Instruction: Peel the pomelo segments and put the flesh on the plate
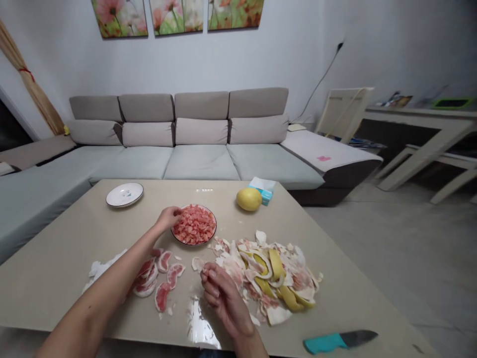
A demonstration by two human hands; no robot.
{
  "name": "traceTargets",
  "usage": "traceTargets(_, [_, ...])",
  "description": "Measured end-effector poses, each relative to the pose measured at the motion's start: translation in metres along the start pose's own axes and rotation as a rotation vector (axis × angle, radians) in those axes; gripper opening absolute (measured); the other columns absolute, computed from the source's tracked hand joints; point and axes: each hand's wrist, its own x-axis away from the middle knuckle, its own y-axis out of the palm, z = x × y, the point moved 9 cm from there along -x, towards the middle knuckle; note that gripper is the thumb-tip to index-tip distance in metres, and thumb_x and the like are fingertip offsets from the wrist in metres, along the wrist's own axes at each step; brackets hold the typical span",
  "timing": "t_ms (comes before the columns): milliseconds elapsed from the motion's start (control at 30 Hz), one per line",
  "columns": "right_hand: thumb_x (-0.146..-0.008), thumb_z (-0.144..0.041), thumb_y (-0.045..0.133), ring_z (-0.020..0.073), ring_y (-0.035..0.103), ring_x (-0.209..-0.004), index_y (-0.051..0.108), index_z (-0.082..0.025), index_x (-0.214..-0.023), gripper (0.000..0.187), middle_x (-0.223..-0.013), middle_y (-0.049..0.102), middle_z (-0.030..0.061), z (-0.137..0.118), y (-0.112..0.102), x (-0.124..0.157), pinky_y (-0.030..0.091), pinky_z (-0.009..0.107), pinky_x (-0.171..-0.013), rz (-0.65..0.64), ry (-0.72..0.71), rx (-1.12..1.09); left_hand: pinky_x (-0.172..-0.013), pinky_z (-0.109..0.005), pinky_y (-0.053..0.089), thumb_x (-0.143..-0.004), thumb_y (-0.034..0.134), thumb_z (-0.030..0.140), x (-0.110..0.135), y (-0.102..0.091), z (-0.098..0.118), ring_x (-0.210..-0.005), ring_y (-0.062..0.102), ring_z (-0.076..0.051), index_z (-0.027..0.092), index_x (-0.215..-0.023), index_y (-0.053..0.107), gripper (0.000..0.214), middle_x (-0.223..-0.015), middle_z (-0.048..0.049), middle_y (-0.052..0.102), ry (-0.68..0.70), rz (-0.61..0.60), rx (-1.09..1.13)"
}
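Observation:
Over the left rim of a plate (182, 242) heaped with pink pomelo pulp (196, 226) is my left hand (169, 219), its fingers curled in at the pulp. Whatever those fingertips hold is hidden. My right hand (225, 298) is closed above the table near the front, thumb against fingers; anything in the pinch is too small to make out. Between my arms lie several pomelo segments (162, 297), some partly behind my left forearm. Beside my right hand spreads a pile of yellow rind, white pith and membranes (276, 266).
A knife (341, 341) with a teal handle lies near the front right edge. Toward the back are a whole yellow pomelo (249, 199), a tissue pack (266, 195) and a white plate (124, 194). Crumpled white paper (99, 270) lies left. A sofa (201, 161) stands behind the table.

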Motion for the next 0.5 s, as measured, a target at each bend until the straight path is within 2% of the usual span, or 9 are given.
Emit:
traceTargets(100, [-0.071,-0.023,0.08,0.0008,0.021,-0.045,0.066,-0.013,-0.083,0.021,-0.069,0.056,-0.0007,0.003,-0.004,-0.005,0.017,0.011,-0.038,-0.012,0.02,-0.043,-0.083,-0.043,0.054,-0.091,0.058,0.03,0.01,-0.005,0.008,-0.097,0.064,-0.022,0.016,-0.113,0.062,0.026,-0.116,-0.0086,0.064,0.062,-0.003,-0.062])
traceTargets(167, [-0.07,-0.023,0.081,0.0002,0.02,-0.045,0.066,-0.013,-0.082,0.022,-0.069,0.056,-0.001,0.004,-0.003,-0.006,0.017,0.01,-0.037,-0.023,0.035,-0.084,-0.087,-0.04,0.051,-0.088,0.061,0.028,0.03,-0.01,0.025,-0.095,0.064,-0.022,0.016,-0.1,0.067,0.018,-0.107,-0.0087,0.067,0.129,0.004,-0.075])
traceTargets(233, [-0.069,-0.023,0.083,-0.0006,0.019,-0.044,0.066,-0.013,-0.082,0.023,-0.069,0.056,-0.0016,0.005,-0.002,-0.004,0.016,0.009,-0.037,-0.034,0.053,-0.124,-0.086,-0.035,0.05,-0.085,0.064,0.028,0.061,-0.009,0.049,-0.091,0.065,-0.022,0.019,-0.091,0.071,0.013,-0.096,-0.0075,0.071,0.207,-0.043,-0.061])
traceTargets(333, [-0.07,-0.024,0.083,-0.001,0.018,-0.044,0.066,-0.013,-0.082,0.023,-0.069,0.056,-0.0021,0.005,0.002,0.0,0.015,0.008,-0.037,-0.047,0.059,-0.146,-0.082,-0.031,0.05,-0.082,0.067,0.031,0.121,-0.001,0.087,-0.087,0.066,-0.021,0.023,-0.088,0.074,0.012,-0.093,-0.0048,0.073,0.326,-0.159,-0.031])
traceTargets(367, [-0.07,-0.024,0.083,-0.0009,0.018,-0.044,0.066,-0.013,-0.083,0.023,-0.069,0.056,-0.0021,0.005,0.003,0.002,0.015,0.008,-0.037,-0.051,0.054,-0.14,-0.081,-0.031,0.05,-0.084,0.065,0.029,0.142,0.003,0.102,-0.088,0.066,-0.021,0.024,-0.09,0.074,0.012,-0.093,-0.0054,0.074,0.41,-0.204,-0.034])
traceTargets(433, [-0.072,-0.025,0.082,-0.0007,0.018,-0.044,0.067,-0.013,-0.083,0.022,-0.068,0.055,-0.0022,0.004,0.006,0.007,0.015,0.009,-0.037,-0.06,0.041,-0.115,-0.079,-0.03,0.049,-0.085,0.065,0.026,0.175,0.006,0.117,-0.086,0.067,-0.021,0.026,-0.094,0.074,0.013,-0.092,-0.0054,0.074,0.484,-0.212,-0.052])
traceTargets(500, [-0.074,-0.027,0.08,-0.0005,0.018,-0.044,0.066,-0.013,-0.082,0.021,-0.068,0.055,-0.0023,0.006,0.009,0.01,0.015,0.01,-0.037,-0.072,0.035,-0.089,-0.083,-0.031,0.049,-0.084,0.066,0.024,0.196,0.006,0.123,-0.086,0.067,-0.021,0.027,-0.097,0.074,0.015,-0.091,-0.0053,0.075,0.523,-0.169,-0.079])
